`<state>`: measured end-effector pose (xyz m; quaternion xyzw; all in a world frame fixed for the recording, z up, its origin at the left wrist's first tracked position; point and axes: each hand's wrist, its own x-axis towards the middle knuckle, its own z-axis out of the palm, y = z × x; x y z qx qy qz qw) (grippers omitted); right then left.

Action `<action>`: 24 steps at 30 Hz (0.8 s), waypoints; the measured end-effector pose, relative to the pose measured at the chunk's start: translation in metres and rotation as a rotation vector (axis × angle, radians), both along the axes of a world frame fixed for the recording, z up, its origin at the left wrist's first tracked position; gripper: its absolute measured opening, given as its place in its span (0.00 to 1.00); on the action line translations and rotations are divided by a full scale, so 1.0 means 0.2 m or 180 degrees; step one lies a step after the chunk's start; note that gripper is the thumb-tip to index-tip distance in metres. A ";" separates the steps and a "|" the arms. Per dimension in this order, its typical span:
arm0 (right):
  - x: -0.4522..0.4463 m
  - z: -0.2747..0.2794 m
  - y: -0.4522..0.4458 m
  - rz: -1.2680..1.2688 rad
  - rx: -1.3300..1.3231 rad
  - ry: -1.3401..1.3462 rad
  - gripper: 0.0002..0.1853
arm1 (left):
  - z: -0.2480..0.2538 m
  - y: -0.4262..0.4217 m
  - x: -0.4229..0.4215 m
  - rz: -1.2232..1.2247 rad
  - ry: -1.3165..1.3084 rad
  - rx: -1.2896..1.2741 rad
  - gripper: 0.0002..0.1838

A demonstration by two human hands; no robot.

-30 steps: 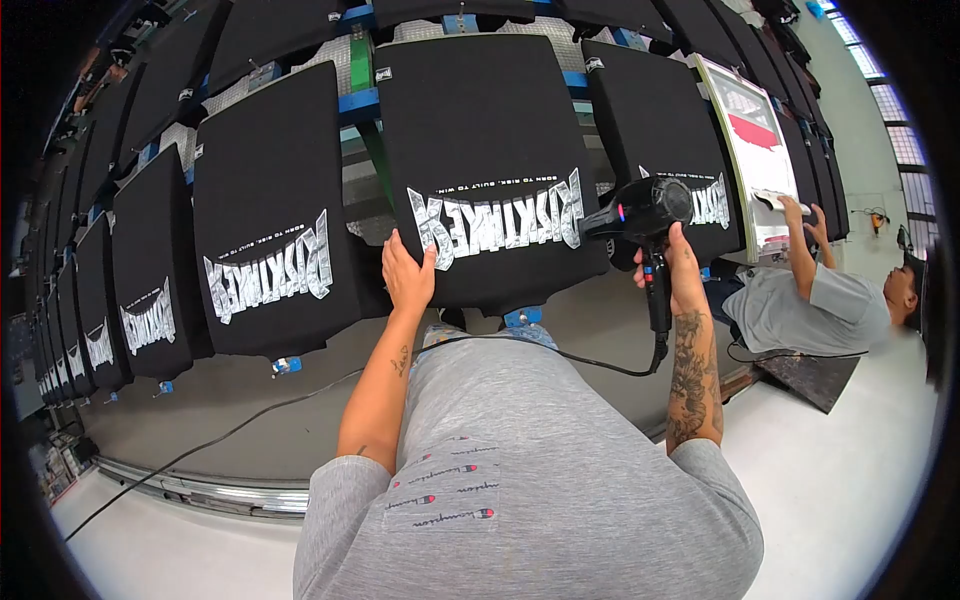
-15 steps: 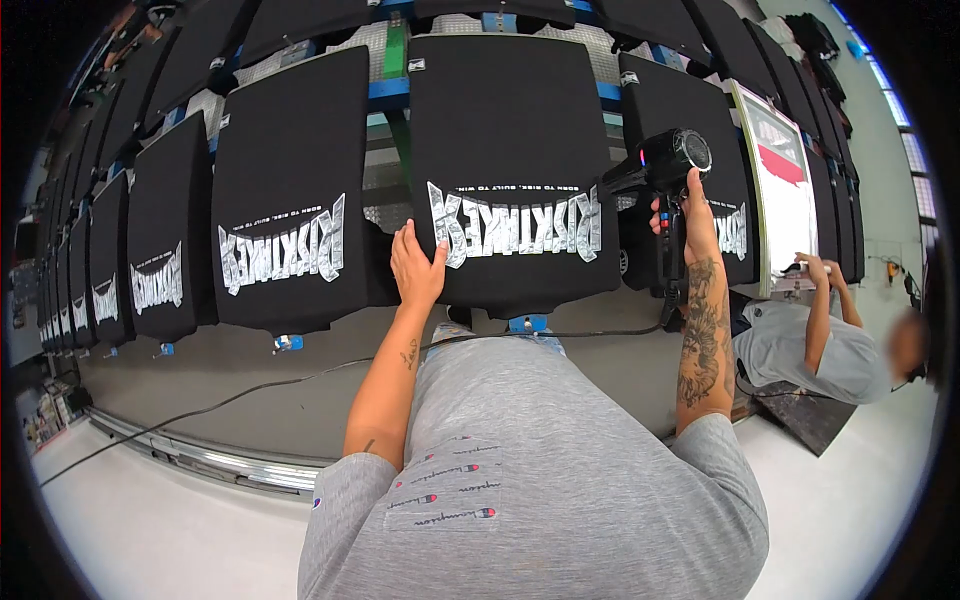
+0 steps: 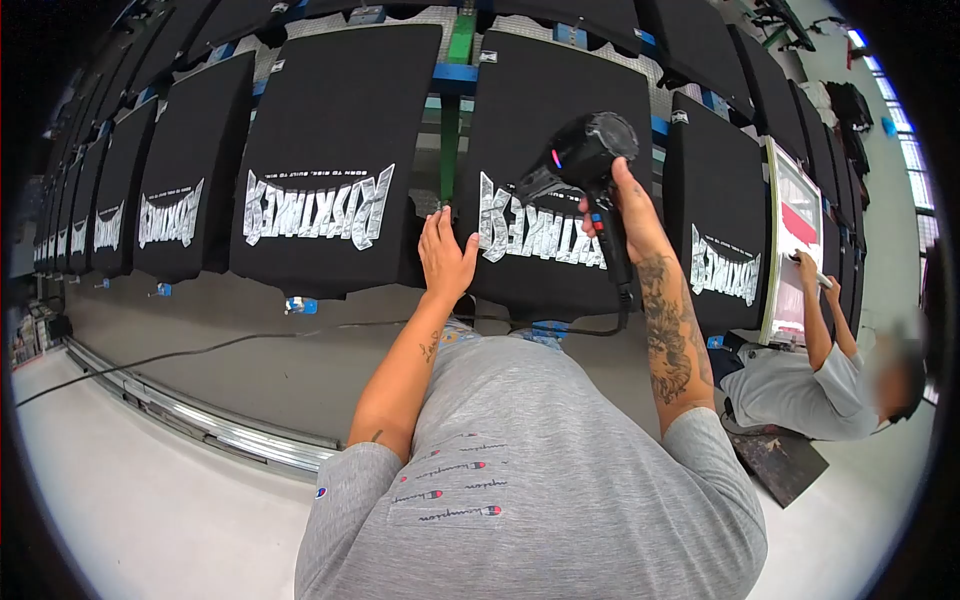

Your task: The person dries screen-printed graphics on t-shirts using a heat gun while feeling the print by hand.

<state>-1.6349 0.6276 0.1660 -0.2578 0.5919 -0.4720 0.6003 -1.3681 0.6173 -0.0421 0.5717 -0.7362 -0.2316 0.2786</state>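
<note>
My right hand [image 3: 630, 215] grips the handle of a black hair dryer [image 3: 592, 150], its nozzle pointing left over a black shirt [image 3: 560, 90] stretched flat on a board. Under the dryer lies the shirt's white and grey lettering [image 3: 500, 225], partly hidden by it. My left hand [image 3: 447, 255] is open, fingers stretched, at the left edge of that shirt's board. Whether it presses on the cloth I cannot tell. Another black shirt [image 3: 340, 100] with the same print is just left of it.
Several more boards with black shirts run in a row to both sides. The dryer's cord [image 3: 200, 350] trails left below the boards. At right, a co-worker [image 3: 810, 385] holds a bar over a framed printing screen [image 3: 797, 200]. A green beam [image 3: 452, 140] shows between boards.
The hair dryer has swung left from the shirt's right edge to above its lettering. The boards appear shifted right in view. The co-worker's hands have moved along the screen.
</note>
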 end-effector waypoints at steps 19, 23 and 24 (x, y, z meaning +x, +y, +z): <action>0.32 0.08 0.29 0.0453 0.0256 0.0338 0.33 | -0.01 -0.01 0.08 -0.0371 -0.0028 -0.0125 0.34; 0.16 0.04 0.45 -0.0021 0.0227 0.0177 0.33 | -0.01 -0.04 -0.01 -0.0357 -0.0004 0.0109 0.39; 0.12 0.04 0.50 -0.0148 0.0203 0.0183 0.33 | -0.02 -0.05 -0.03 -0.0313 0.0004 0.0235 0.41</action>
